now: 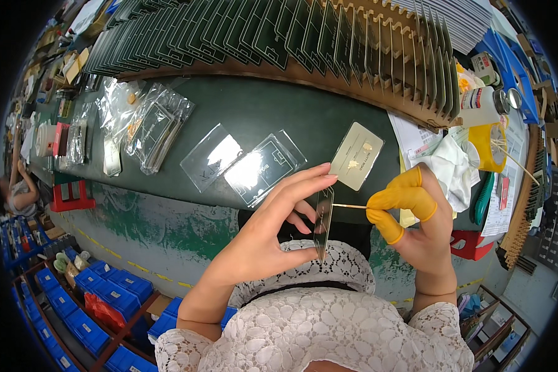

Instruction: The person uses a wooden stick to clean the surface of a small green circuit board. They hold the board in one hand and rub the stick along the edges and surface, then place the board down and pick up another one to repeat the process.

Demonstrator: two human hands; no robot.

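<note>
My left hand (266, 232) grips a thin dark plate (323, 224) by its edges and holds it upright, nearly edge-on, above my lap. My right hand (415, 217) wears yellow finger covers on its thumb and fingers. Pinched between them is a thin wooden stick (351, 206), whose far end meets the plate's face; whether it has a cotton tip I cannot tell. Just beyond the hands lies a pale gold plate (357, 156) with printing on it. Left of that, a clear sheet (212, 157) and a shiny line-printed plate (263, 168) lie on the green table.
A long wooden rack (384, 84) of upright dark plates runs along the back. Plastic bags (158, 133) of plates lie at left. At right are a white cloth (449, 162), a yellow tape roll (488, 147), a clear bottle (482, 105) and a green-handled tool (484, 197).
</note>
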